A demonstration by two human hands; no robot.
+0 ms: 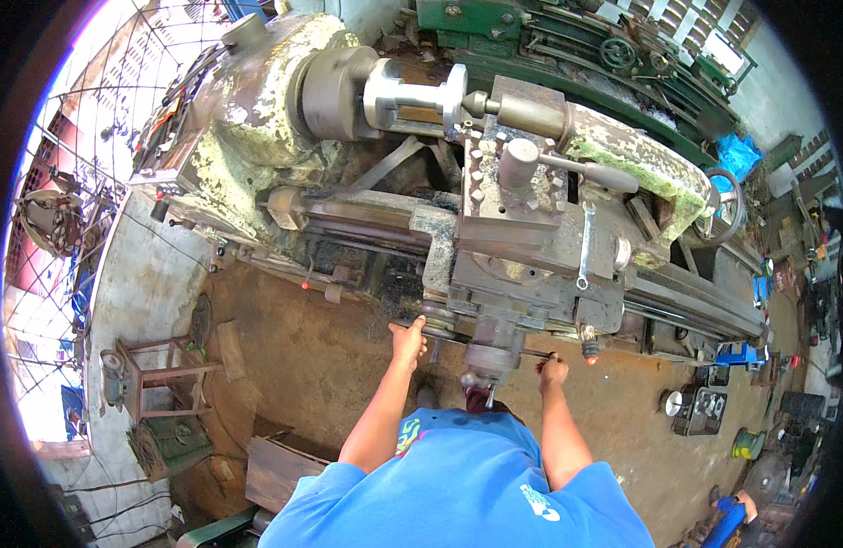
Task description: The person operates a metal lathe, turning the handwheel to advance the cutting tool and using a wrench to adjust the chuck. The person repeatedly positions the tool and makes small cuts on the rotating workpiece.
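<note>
"Fingers of the left hand [408, 342], where are they?"

"Just below the middle of the frame, at the edge of a round wheel [438, 318]. The thumb sticks out to the left, apart from the rest. It is hard to tell if they squeeze the wheel."

"And the right hand [553, 368]?"

"To the right and a bit lower. Its fingers curl around the end of a thin bar [535, 353]."

"What holds the wheel and bar?"

"A big old machine [494, 236], across the middle and top of the frame. A shiny metal piece [417, 97] sits in it near the top, and a wrench [586, 247] lies on it, right of the middle."
</note>
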